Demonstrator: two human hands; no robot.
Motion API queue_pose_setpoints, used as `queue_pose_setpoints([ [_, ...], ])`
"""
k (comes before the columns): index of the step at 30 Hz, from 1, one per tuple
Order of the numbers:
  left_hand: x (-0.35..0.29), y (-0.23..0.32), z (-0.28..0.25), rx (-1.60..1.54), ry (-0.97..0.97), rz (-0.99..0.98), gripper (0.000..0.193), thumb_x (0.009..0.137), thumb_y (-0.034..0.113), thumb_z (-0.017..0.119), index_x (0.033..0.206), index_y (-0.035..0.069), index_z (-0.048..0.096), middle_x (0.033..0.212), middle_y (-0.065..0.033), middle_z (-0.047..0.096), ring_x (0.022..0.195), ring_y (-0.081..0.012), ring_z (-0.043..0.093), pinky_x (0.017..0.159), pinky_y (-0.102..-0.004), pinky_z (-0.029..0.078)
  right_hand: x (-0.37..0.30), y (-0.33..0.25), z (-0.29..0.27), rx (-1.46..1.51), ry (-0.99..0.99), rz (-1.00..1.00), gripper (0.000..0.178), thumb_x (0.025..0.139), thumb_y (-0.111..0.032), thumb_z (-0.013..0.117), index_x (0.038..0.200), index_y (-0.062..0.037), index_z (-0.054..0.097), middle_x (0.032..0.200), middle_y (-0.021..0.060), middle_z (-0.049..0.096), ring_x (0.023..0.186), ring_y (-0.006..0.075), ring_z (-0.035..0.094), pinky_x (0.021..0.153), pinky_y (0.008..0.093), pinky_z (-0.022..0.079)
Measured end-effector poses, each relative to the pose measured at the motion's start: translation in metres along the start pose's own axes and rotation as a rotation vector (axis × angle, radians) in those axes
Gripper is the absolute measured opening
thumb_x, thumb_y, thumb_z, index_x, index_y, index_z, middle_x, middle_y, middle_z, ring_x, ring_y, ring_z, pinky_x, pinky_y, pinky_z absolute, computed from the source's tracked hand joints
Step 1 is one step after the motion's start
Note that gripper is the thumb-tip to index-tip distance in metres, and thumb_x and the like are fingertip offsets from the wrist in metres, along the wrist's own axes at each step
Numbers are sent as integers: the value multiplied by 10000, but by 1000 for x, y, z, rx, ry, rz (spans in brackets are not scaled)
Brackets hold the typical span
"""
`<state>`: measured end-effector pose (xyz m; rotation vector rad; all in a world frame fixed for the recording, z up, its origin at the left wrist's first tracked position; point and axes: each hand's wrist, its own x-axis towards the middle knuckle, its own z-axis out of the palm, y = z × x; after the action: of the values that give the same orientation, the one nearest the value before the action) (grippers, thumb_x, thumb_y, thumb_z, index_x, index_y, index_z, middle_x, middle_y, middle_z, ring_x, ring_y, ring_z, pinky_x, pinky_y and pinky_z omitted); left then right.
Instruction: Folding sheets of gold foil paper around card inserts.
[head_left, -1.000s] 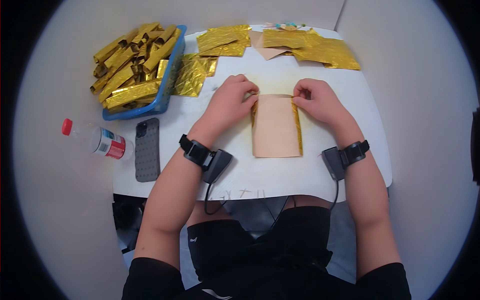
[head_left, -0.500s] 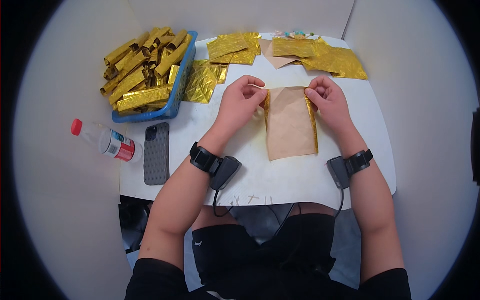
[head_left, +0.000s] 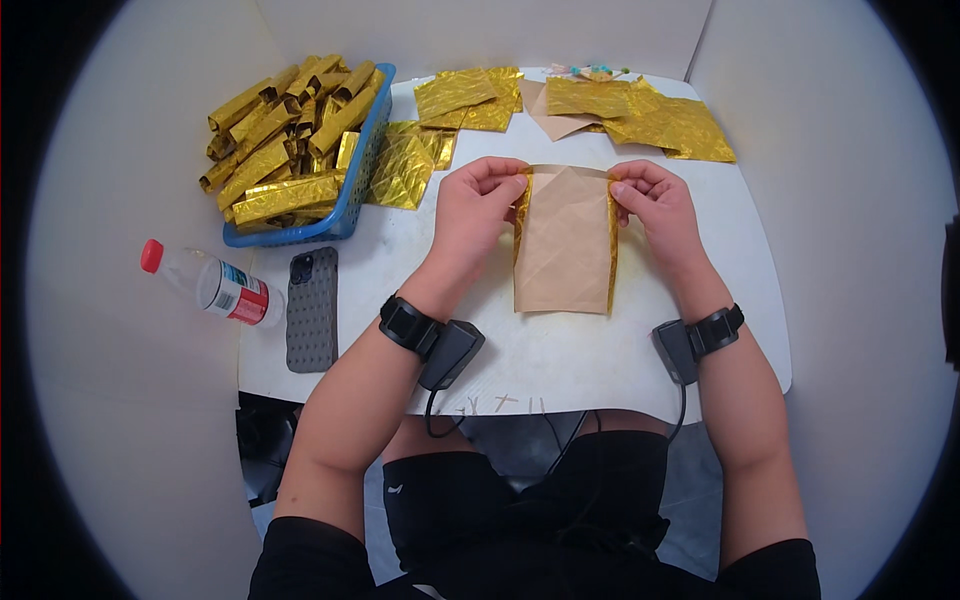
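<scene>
A sheet of gold foil paper [head_left: 566, 240], its plain brown side facing up, is held over the white table [head_left: 420, 365]. Narrow gold strips show along its left and right edges, where the sides are folded inward. My left hand [head_left: 482, 205] pinches the far left corner between thumb and fingers. At the far right corner, my right hand [head_left: 652, 203] has the same kind of pinch. The fingertips behind the sheet are partly hidden.
A blue basket [head_left: 375, 135] heaped with folded gold paper pieces [head_left: 265, 155] stands at the far left. Loose gold sheets [head_left: 675, 125] lie along the back. On the left are a grey phone [head_left: 313, 315] and a plastic bottle with a red cap [head_left: 225, 287]. White walls flank the table.
The sheet's lower end has swung slightly left and straightened. Its far edge has come up a little, with both hands still pinching its corners.
</scene>
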<state>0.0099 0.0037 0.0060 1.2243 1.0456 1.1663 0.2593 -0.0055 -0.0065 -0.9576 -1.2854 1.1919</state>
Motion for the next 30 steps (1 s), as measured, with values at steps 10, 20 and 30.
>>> queue_pose_setpoints([
  [10,-1,1,0,-110,22,111,97,949,47,685,1039,55,720,968,11,723,837,-39,620,696,-194,454,-5,-5,5,17,25,-14,151,949,-20,690,1065,8,781,860,39,728,712,88,626,635,245,509],
  [20,3,-4,-1,-273,-17,69,87,965,43,658,1005,13,729,951,-24,727,827,-85,650,738,-251,537,-6,-1,2,58,45,-150,124,928,11,689,1012,19,781,871,58,737,754,109,644,687,258,533],
  [30,0,3,-2,-197,-68,46,164,1005,114,620,1067,12,731,933,-14,705,776,-85,642,738,-259,549,-6,-3,0,-31,75,-184,123,922,11,687,1001,21,780,878,46,738,770,93,643,716,247,529],
])
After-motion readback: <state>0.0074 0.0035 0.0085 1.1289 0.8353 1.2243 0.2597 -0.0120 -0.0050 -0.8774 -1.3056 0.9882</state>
